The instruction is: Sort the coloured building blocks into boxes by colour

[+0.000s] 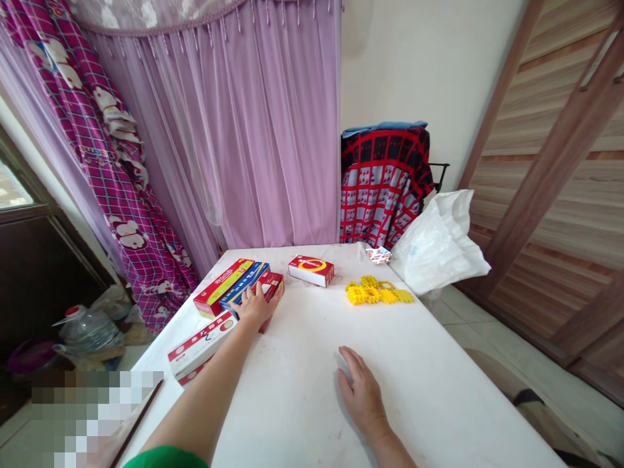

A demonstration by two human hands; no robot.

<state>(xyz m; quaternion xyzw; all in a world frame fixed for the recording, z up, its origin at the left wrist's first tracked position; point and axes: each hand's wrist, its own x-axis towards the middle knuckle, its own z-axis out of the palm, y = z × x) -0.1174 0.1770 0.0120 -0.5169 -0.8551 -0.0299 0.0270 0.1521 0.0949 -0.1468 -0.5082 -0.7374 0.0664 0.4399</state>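
My left hand (253, 305) is laid over a dark red box (272, 284) at the left of the white table, its fingers spread across the top and bent round the edges. Against that box lies a blue box (244, 284), and beyond it a red and yellow box (221, 286). A white and red box (199, 348) lies nearer, partly behind my left forearm. My right hand (361, 390) rests on the table right of centre, fingers apart, holding nothing.
A red and white box (312, 270) lies near the back of the table (302, 364). Yellow toothed pieces (370, 292) are right of it. A small patterned packet (379, 255) and a white plastic bag (436, 247) are at the back right corner.
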